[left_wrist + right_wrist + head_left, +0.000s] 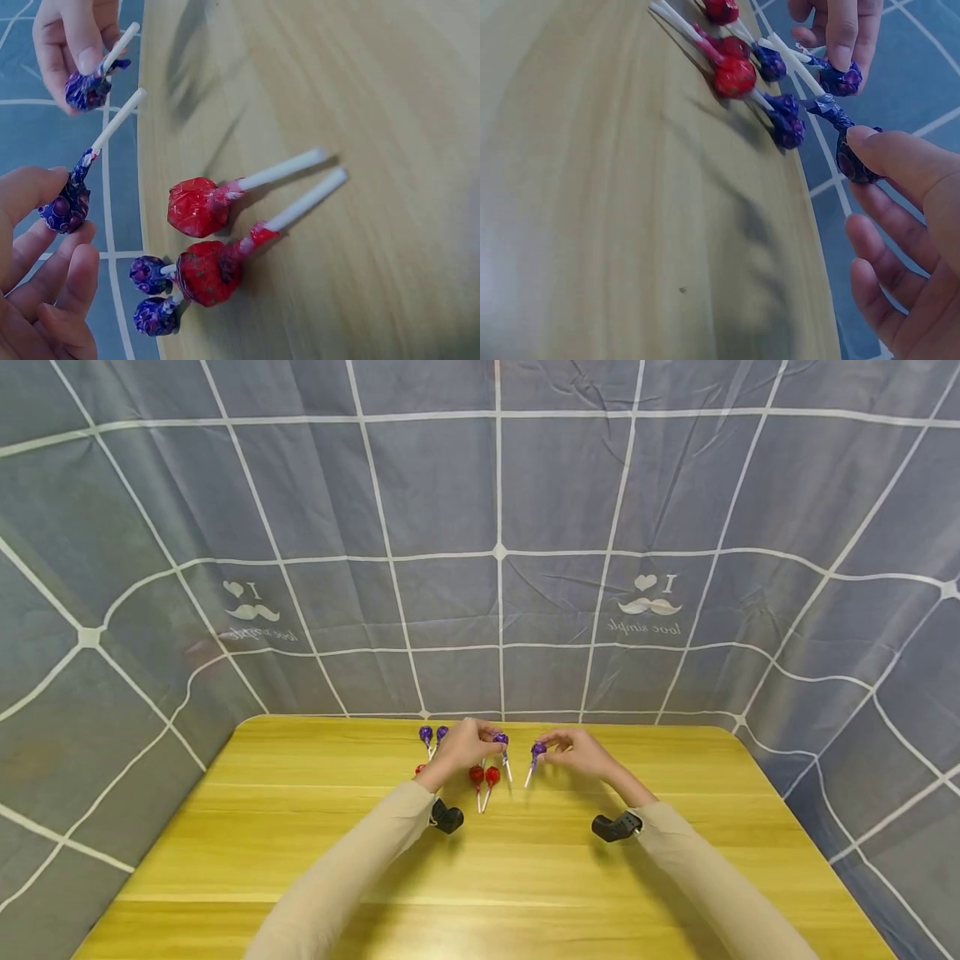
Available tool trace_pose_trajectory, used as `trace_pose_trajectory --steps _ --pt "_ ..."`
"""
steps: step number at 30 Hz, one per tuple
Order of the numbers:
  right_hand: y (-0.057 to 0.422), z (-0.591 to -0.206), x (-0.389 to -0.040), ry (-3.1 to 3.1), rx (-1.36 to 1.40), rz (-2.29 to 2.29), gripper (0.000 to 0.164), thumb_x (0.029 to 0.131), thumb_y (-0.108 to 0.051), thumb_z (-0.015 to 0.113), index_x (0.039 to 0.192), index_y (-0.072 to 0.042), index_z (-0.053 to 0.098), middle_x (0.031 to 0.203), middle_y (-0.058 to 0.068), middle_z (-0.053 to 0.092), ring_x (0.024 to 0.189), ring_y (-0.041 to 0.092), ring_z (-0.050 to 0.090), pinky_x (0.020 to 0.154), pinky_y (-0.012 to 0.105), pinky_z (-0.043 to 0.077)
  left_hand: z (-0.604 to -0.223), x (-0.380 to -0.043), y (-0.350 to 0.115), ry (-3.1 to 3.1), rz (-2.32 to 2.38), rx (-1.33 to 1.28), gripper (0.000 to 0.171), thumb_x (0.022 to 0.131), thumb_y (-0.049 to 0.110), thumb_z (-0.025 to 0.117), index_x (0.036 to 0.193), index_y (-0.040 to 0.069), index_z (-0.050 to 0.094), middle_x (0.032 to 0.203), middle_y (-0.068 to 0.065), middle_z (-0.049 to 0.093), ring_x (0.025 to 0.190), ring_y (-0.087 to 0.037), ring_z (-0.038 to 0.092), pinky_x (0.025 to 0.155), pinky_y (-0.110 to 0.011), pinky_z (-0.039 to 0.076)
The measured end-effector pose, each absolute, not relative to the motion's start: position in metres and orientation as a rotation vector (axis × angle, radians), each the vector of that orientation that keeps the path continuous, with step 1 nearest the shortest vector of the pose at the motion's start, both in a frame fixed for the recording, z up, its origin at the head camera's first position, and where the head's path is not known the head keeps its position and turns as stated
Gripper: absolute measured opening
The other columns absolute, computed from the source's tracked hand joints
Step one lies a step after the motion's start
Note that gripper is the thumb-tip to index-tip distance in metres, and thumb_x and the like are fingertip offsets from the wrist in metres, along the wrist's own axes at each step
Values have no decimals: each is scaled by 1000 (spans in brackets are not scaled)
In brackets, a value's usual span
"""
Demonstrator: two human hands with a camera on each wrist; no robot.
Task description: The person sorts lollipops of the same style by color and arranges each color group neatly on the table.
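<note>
My left hand (467,743) pinches a purple-wrapped lollipop (66,206) by its round head, the white stick slanting away from the fingers. Just to the right, my right hand (581,753) holds another purple lollipop (859,154) between thumb and fingers, also by the head. Both lollipops are held above the table, a small gap apart. Below and beside the left hand, two red lollipops (476,774) lie side by side with their sticks toward me. Behind them in the left wrist view are purple lollipops (154,316), their sticks partly covered by the red heads.
More purple lollipops (426,734) lie left of the left hand, with a red one (420,769) partly hidden by the wrist. The wooden table (300,827) ends at a grey curtain (555,635) with white lines. Black wrist devices (617,827) stick out over the table.
</note>
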State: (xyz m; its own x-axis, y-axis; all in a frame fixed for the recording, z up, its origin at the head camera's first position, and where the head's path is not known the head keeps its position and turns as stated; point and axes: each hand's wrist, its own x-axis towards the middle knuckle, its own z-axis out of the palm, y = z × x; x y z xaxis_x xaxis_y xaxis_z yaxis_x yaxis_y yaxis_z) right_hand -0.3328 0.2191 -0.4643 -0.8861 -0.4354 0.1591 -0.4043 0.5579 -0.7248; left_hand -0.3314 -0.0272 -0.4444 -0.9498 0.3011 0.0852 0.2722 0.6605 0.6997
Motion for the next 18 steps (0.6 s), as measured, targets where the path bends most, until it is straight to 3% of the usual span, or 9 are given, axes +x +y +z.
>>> trace_pose_trajectory --steps 10,18 --pt "215 -465 -356 2749 -736 -1215 32 83 -16 75 110 0 69 103 18 72 76 11 61 65 22 48 -451 -349 -15 2865 1114 452 31 83 28 74 111 15 73 95 -3 75 80 -14 67 52 -19 40" --pt "215 -474 -367 2721 -693 -1244 35 83 -15 75 112 3 68 103 20 71 81 17 66 66 22 49 -457 -359 -3 2849 1090 391 31 83 28 74 112 15 73 96 -4 75 74 -14 65 53 -20 40"
